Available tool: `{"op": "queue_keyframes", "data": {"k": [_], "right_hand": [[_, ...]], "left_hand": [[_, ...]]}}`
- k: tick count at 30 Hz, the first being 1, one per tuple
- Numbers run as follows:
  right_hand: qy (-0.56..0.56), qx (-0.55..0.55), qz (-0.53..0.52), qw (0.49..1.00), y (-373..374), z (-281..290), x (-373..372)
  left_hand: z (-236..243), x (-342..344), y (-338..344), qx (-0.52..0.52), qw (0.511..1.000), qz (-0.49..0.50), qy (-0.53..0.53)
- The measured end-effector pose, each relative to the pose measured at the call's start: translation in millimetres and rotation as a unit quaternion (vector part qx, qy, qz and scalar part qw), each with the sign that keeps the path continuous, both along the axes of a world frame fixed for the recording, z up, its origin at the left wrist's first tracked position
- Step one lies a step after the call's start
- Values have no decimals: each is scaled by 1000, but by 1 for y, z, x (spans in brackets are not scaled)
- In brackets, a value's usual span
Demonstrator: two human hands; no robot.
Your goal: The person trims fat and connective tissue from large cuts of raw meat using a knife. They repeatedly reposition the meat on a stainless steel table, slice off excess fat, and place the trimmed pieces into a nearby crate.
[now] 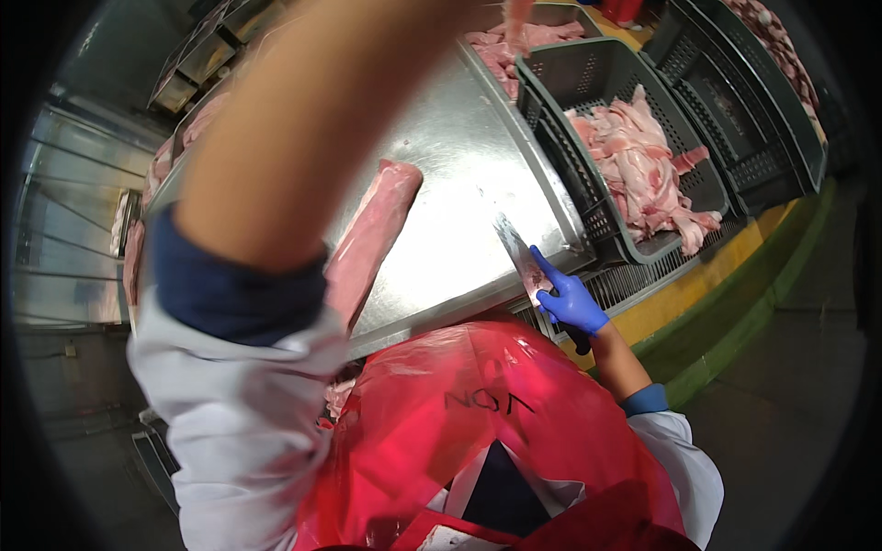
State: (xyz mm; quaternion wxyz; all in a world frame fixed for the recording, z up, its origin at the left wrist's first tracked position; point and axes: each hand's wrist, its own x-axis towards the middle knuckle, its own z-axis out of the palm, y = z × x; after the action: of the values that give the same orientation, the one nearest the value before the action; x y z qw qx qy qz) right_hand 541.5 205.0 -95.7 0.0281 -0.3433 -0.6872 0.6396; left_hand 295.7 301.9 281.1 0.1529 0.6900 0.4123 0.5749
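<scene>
My right hand [571,304], in a blue glove, is closed on a knife [524,262] at the near right corner of the metal table. The blade points away over the table top, with one finger stretched along it. My left forearm [303,110] reaches far across the table, and its hand is beyond the top edge. Near where that arm leaves the picture, a pink strip of meat [516,26] hangs by a crate rim; what holds it is hidden. A long pink piece of meat [372,239] lies on the table [459,156], partly covered by my arm.
A grey perforated crate [570,151] of pale meat trimmings [634,161] stands right of the table. Beyond it are another crate of meat [542,35] and a dark crate [735,110]. More meat [197,119] lies along the table's left side.
</scene>
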Motion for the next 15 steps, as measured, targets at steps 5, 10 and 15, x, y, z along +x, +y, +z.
{"op": "queue_keyframes", "data": {"k": [5,10,15], "right_hand": [[30,-64,-102,992,1,-72,40],[-17,125,-103,987,-2,-56,40],[7,48,-117,992,14,-49,11]], "left_hand": [[-189,158,-11,-189,970,-102,113],[-334,-26,-86,-313,923,75,210],[-458,-281,-98,-411,846,328,95]]}}
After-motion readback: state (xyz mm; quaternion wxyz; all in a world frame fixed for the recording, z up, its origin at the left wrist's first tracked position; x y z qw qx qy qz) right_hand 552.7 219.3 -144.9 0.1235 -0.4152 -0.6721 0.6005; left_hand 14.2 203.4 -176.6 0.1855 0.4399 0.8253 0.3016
